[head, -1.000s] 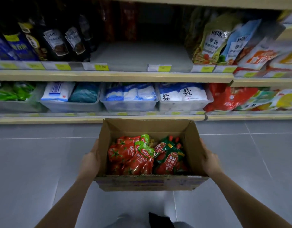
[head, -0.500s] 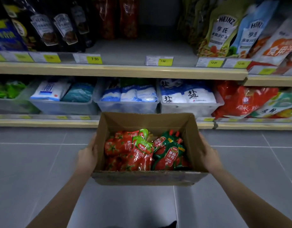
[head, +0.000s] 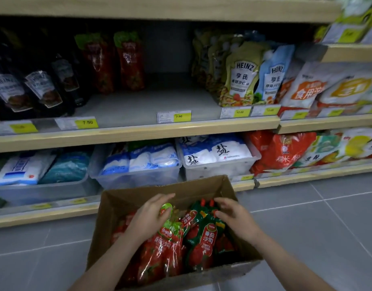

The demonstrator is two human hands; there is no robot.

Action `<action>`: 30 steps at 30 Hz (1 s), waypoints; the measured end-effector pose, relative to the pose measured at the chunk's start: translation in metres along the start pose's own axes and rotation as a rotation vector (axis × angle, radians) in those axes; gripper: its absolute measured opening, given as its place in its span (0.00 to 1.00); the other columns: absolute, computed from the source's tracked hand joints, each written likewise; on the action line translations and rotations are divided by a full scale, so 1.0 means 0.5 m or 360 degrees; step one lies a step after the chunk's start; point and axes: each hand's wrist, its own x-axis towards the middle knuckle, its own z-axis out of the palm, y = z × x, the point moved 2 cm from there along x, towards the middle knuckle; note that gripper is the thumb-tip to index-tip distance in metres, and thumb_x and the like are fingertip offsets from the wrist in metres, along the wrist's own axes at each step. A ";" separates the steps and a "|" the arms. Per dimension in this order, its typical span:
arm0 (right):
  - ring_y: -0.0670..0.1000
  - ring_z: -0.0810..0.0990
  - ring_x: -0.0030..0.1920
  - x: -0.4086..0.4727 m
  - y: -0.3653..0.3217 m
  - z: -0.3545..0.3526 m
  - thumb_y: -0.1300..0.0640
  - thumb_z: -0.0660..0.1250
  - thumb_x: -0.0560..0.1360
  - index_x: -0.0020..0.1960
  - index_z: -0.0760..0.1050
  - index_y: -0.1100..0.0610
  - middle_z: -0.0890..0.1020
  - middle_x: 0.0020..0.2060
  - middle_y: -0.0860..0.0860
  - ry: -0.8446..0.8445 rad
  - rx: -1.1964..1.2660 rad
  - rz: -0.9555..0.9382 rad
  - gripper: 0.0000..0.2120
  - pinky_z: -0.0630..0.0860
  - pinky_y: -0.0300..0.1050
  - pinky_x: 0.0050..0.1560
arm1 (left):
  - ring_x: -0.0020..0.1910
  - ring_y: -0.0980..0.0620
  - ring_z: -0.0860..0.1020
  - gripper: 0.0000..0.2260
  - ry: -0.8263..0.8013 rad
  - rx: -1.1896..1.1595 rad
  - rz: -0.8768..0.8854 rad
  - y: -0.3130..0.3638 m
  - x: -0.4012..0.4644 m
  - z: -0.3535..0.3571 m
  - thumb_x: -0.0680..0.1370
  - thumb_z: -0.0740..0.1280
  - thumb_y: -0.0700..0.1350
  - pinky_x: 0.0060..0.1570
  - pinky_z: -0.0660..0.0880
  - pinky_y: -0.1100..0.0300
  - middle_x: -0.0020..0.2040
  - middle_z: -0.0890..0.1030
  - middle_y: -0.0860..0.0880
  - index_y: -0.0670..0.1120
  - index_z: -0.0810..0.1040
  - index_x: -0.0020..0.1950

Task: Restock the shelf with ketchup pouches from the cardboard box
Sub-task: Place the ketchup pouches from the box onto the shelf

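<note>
An open cardboard box [head: 201,183] sits low in front of the shelving, filled with several ketchup pouches. Red pouches with green tops [head: 160,255] lie on its left side, and darker green-and-red pouches with red caps [head: 204,244] on its right. My left hand [head: 148,217] reaches into the box, fingers stretched over a green pouch top. My right hand [head: 236,215] hovers over the red caps with fingers loosely bent. Neither hand plainly holds a pouch. The middle shelf [head: 151,106] has a bare stretch, with two red pouches [head: 130,61] standing at its back.
Dark Heinz sauce pouches [head: 42,87] stand left of the bare stretch, and green and blue Heinz pouches [head: 241,76] right of it. Clear bins of salt bags [head: 214,156] fill the lower shelf just behind the box. Grey tiled floor [head: 306,238] lies around the box.
Both hands have let go of the box's sides and moved inside it, over the pouches. The view has come closer to the shelf, and the box sits lower.
</note>
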 end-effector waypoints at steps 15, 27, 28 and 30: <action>0.52 0.74 0.61 0.069 0.080 0.097 0.60 0.64 0.75 0.69 0.64 0.56 0.73 0.64 0.55 -0.0040 0.0155 0.0609 0.23 0.76 0.46 0.57 | 0.61 0.61 0.71 0.21 -0.0484 0.0148 0.0381 -0.124 0.070 0.122 0.79 0.59 0.52 0.55 0.72 0.69 0.68 0.69 0.56 0.58 0.61 0.72; 0.56 0.75 0.59 0.132 0.123 0.120 0.60 0.64 0.75 0.67 0.66 0.60 0.77 0.58 0.57 -0.0063 -0.0151 0.0678 0.21 0.72 0.46 0.59 | 0.61 0.59 0.71 0.21 -0.0380 0.0103 0.0367 -0.143 0.077 0.169 0.79 0.61 0.52 0.56 0.70 0.67 0.65 0.71 0.55 0.55 0.63 0.72; 0.56 0.76 0.58 0.133 0.120 0.118 0.60 0.65 0.74 0.63 0.70 0.60 0.77 0.56 0.57 -0.0031 -0.0174 0.0670 0.18 0.73 0.46 0.58 | 0.61 0.59 0.71 0.22 -0.0379 0.0086 0.0351 -0.138 0.076 0.167 0.78 0.61 0.52 0.56 0.71 0.66 0.66 0.71 0.55 0.55 0.63 0.72; 0.57 0.78 0.55 0.136 0.116 0.118 0.61 0.67 0.73 0.52 0.76 0.59 0.79 0.50 0.55 0.0024 -0.0163 0.0607 0.08 0.75 0.44 0.53 | 0.63 0.58 0.70 0.22 -0.0378 0.0058 0.0341 -0.129 0.076 0.164 0.78 0.61 0.52 0.59 0.70 0.64 0.67 0.70 0.55 0.55 0.62 0.72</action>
